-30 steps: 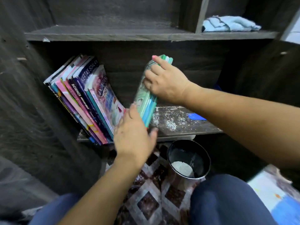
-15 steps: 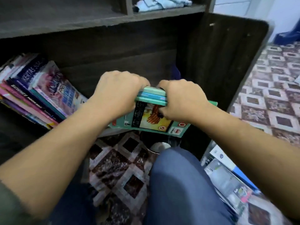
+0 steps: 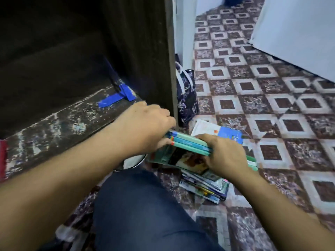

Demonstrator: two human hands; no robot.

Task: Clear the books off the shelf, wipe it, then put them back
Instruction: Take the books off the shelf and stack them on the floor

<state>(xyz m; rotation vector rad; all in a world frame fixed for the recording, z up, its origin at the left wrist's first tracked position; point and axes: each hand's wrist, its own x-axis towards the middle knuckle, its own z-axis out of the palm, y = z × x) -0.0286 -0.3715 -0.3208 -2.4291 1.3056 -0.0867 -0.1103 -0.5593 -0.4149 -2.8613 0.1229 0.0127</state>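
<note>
Both hands hold a small bundle of teal books just right of the shelf unit, above the floor. My left hand grips the bundle's left end, fingers curled over the spines. My right hand grips its right end and front cover. Under the bundle lies a pile of books on the tiled floor, with a white and blue book behind it. The dark wooden shelf at left is dusty and streaked white, with blue tape at its back right corner.
The shelf unit's dark side panel stands beside my left hand. A patterned bag leans against its outer side. A metal bin's rim shows below the shelf. My knee in dark trousers fills the lower middle. A white panel stands at upper right.
The teal books have left the shelf and moved right and down, over the floor pile. My view has swung right, so the leaning books on the shelf's left are out of sight.
</note>
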